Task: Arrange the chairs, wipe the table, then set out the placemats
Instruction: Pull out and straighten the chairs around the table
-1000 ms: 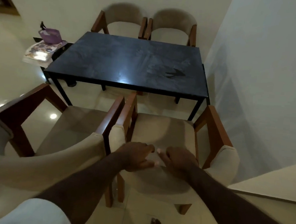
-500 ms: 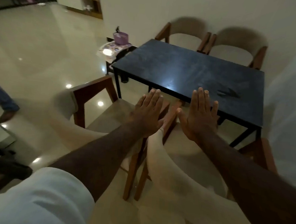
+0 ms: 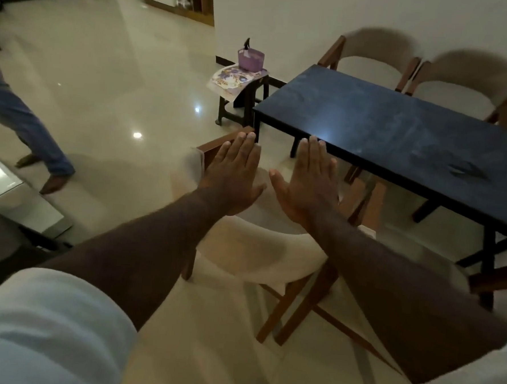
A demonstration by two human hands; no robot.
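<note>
My left hand (image 3: 232, 175) and my right hand (image 3: 309, 180) are held out flat side by side, fingers straight, holding nothing, in the air above a beige wooden-framed chair (image 3: 260, 251) just below them. A second chair (image 3: 367, 207) stands to its right, partly under the dark table (image 3: 398, 129). Two more beige chairs (image 3: 373, 56) (image 3: 473, 77) stand at the table's far side against the wall. A stack of floral placemats (image 3: 235, 79) lies on a small dark stool left of the table.
A purple basket (image 3: 251, 59) with a spray bottle sits on the stool (image 3: 242, 105). A person's legs (image 3: 27, 130) stand on the shiny floor at the left. A white wall runs behind the table. A grey sofa edge (image 3: 2, 244) is at the lower left.
My hands let go of the right chair's back and rose flat into the air. My view swung left, so the table now lies to the right and the left chair is below my hands.
</note>
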